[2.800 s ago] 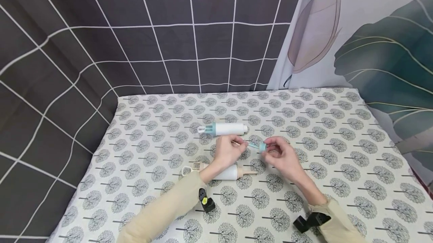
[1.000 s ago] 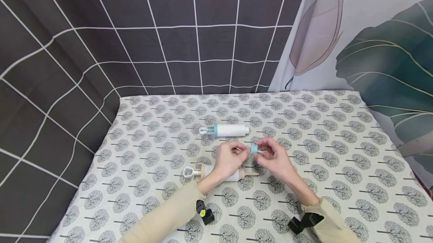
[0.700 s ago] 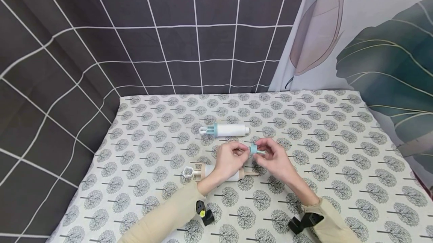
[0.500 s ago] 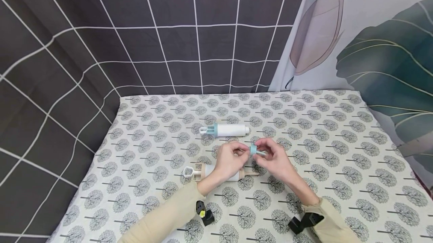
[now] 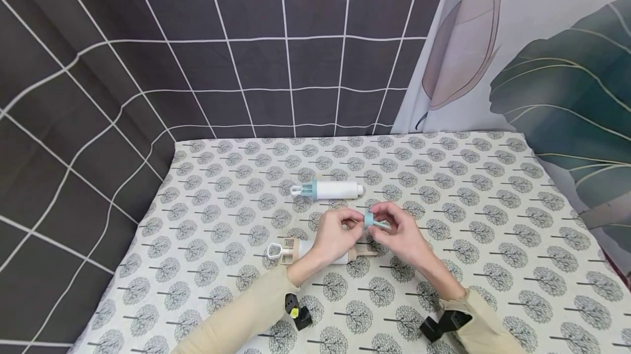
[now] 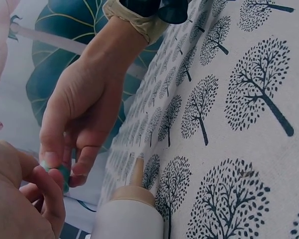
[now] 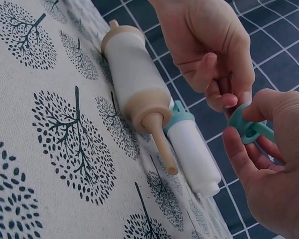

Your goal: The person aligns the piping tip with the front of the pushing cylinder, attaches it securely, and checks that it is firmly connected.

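Observation:
Between my hands, above the cloth, is a small teal nozzle cap with a thin spout. My right hand pinches it by the rim, spout towards the palm. My left hand has thumb and index fingertip together on its left side; in the right wrist view these fingertips meet the edge of the teal cap. Under the left wrist lies a white syringe-like tube with beige ends, a ring handle and a beige nozzle. Beyond the hands lies a white tube with a teal end, without a spout on its tip.
A cloth printed with trees covers the table. A dark curtain with a white grid hangs behind and on the left; a leaf-patterned curtain hangs at the right.
The cap has turned round: its spout pointed to my left hand earlier and points into my right palm now. Both hands have come closer together. In the last second they hardly move.

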Available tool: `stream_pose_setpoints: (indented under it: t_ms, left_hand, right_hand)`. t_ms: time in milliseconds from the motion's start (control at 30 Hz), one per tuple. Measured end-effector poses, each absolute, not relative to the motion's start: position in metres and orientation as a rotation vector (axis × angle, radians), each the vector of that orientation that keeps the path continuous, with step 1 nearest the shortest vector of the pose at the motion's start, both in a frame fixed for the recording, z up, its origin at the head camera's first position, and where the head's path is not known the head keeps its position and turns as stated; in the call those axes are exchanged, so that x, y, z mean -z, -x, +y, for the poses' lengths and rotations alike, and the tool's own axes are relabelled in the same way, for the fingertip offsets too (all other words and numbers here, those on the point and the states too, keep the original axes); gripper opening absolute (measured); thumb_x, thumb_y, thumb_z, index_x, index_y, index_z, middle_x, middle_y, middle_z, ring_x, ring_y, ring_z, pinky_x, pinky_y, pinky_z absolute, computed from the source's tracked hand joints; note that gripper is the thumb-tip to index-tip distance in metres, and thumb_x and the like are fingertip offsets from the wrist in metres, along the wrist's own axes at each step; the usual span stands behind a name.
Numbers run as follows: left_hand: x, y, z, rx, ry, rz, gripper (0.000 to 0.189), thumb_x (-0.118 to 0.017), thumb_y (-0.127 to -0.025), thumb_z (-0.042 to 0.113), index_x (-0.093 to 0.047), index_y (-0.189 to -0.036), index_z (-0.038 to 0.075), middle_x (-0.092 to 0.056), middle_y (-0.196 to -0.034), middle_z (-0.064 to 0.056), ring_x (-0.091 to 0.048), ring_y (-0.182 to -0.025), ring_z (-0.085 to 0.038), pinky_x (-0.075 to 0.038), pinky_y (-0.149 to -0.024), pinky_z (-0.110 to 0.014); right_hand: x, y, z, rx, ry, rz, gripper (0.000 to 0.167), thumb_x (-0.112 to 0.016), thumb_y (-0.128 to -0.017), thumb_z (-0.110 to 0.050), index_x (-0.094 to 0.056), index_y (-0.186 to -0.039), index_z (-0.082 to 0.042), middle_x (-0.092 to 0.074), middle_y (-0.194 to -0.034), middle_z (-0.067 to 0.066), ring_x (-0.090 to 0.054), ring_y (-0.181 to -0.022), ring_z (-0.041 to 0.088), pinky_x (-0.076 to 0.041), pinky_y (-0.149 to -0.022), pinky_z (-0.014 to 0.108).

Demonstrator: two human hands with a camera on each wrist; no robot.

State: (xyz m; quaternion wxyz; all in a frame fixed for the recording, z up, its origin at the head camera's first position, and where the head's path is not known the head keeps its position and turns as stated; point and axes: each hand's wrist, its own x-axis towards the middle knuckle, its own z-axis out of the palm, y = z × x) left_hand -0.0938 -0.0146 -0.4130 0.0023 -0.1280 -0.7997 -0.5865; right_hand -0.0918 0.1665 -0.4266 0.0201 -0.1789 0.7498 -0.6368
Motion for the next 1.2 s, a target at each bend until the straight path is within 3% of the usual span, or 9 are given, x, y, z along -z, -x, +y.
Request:
stream_pose_setpoints:
  t_ms: [500, 667, 933, 1200]
  left_hand:
    - [0.4124, 0.0926, -0.0156, 1.84, 0.427, -2.517, 0.013, -0.067, -0.085, -0.005, -0.076, -0.093, 0.0, -0.073, -0.082, -0.002, -0.059, -0.071, -0.007, -0.05, -0.068, -0.024]
    - [0.4105, 0.0914, -0.0162, 1.87, 0.427, -2.554, 0.014, -0.066, -0.086, -0.003, -0.076, -0.095, 0.001, -0.073, -0.088, 0.0, -0.059, -0.075, -0.006, -0.049, -0.073, -0.025]
    - [0.4086, 0.0921, -0.0186, 1.85, 0.487, -2.622, 0.017, -0.067, -0.086, 0.0, -0.076, -0.101, 0.0, -0.072, -0.105, -0.006, -0.06, -0.088, -0.011, -0.049, -0.079, -0.029]
    - [0.4068, 0.0917, -0.0221, 1.934, 0.488, -2.614, 0.022, -0.063, -0.088, 0.0, -0.075, -0.106, 0.002, -0.072, -0.093, 0.0, -0.06, -0.081, -0.008, -0.048, -0.063, -0.021]
  right_hand:
    - [0.4286, 0.0929, 0.165, 1.984, 0.535, 2.309, 0.037, -0.068, -0.081, 0.013, -0.055, -0.116, 0.011, -0.061, -0.105, 0.021, -0.063, -0.094, 0.019, -0.054, -0.087, 0.027]
    - [0.4293, 0.093, 0.1655, 1.991, 0.526, 2.281, 0.037, -0.068, -0.082, 0.012, -0.055, -0.116, 0.01, -0.061, -0.108, 0.023, -0.063, -0.098, 0.02, -0.053, -0.092, 0.031]
    - [0.4311, 0.093, 0.1665, 1.994, 0.528, 2.288, 0.035, -0.068, -0.083, 0.011, -0.056, -0.116, 0.009, -0.063, -0.109, 0.024, -0.065, -0.099, 0.018, -0.054, -0.09, 0.03]
    - [0.4314, 0.0934, 0.1683, 1.994, 0.493, 2.28, 0.036, -0.07, -0.084, 0.008, -0.056, -0.117, 0.008, -0.062, -0.109, 0.024, -0.065, -0.098, 0.02, -0.055, -0.088, 0.03]
